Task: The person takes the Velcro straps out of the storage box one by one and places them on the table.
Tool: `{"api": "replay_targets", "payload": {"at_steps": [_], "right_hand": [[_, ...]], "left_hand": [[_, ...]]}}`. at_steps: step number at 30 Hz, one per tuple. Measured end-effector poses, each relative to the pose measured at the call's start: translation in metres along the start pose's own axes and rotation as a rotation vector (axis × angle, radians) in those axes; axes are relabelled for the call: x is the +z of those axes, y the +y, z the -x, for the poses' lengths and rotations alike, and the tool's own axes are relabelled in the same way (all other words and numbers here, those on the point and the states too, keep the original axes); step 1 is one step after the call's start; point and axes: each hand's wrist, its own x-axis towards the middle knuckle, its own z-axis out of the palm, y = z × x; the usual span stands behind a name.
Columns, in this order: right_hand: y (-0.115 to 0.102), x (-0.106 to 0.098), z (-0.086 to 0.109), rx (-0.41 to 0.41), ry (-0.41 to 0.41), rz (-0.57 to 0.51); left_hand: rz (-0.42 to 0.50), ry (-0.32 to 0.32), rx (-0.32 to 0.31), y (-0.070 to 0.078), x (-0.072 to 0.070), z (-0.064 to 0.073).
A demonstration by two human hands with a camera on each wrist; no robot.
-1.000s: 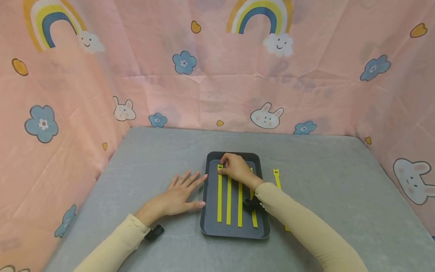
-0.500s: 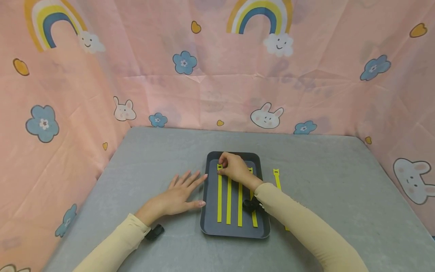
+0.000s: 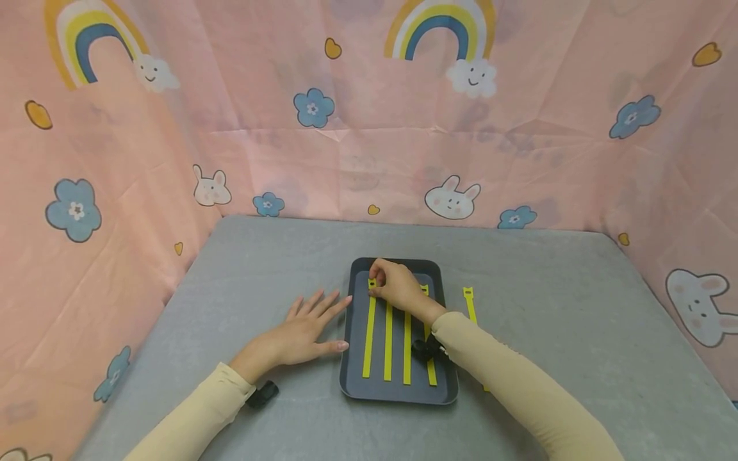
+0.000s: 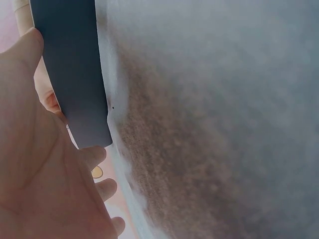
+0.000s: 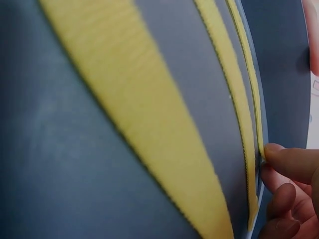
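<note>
A dark grey tray (image 3: 398,392) lies on the table with several yellow hook-and-loop cable ties in it, side by side lengthwise. With thumb and finger my right hand (image 3: 400,285) pinches the slotted head of the leftmost cable tie (image 3: 369,339), near the tray's far end. That tie slants a little, its tail toward the left. Beneath the hand, the heads of the middle ties (image 3: 388,346) are hidden. My left hand (image 3: 300,336) lies spread on the table, fingertips and thumb at the tray's left wall (image 4: 75,74).
Right of the tray another yellow cable tie (image 3: 469,301) lies on the grey table (image 3: 553,288), partly covered by my right sleeve (image 3: 507,371). A pink printed cloth (image 3: 369,147) stands around the table's back and sides. Each wrist carries a black camera (image 3: 262,394).
The tail of the leftmost cable tie has swung slightly left, so the tie now slants. My right hand still pinches its head and has hardly moved. The left hand stays in place.
</note>
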Motion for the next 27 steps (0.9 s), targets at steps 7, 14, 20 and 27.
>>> {"api": "replay_targets", "payload": {"at_steps": [7,14,20,27], "right_hand": [[0.001,0.000,0.001,-0.020,0.014,-0.036],[0.001,-0.004,0.002,-0.026,0.026,-0.067],[0.002,-0.009,0.003,-0.065,0.027,-0.077],[0.002,-0.016,0.004,-0.139,0.020,-0.119]], "left_hand": [[0.012,0.001,-0.001,0.000,0.000,0.001],[0.010,0.007,0.002,0.000,0.000,0.000],[0.010,0.003,0.004,0.000,0.001,0.000],[0.011,0.008,0.012,0.000,0.001,-0.001]]}}
